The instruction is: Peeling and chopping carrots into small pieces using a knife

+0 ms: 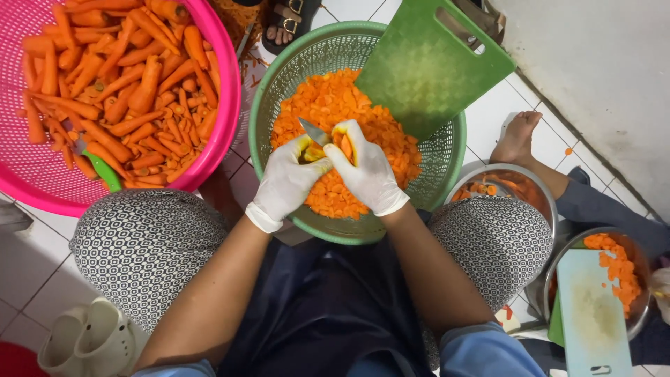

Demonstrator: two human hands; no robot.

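My two white-gloved hands meet over a green perforated basket (447, 150) heaped with orange carrot slices (328, 98). My left hand (285, 183) grips a small knife (314, 131) whose blade points up and to the left between the hands. My right hand (368, 174) is closed on a piece of carrot (343, 144) right next to the blade. The gloves are stained yellow at the fingertips. The basket sits on the floor between my knees.
A pink basket (28, 178) of whole peeled carrots, with a green-handled tool (105, 171) in it, sits at the upper left. A green cutting board (426, 63) leans on the green basket. At the right are metal bowls (502, 174) of carrot, a pale cutting board (590, 314) and another person's foot (516, 136). White clogs (91, 338) lie lower left.
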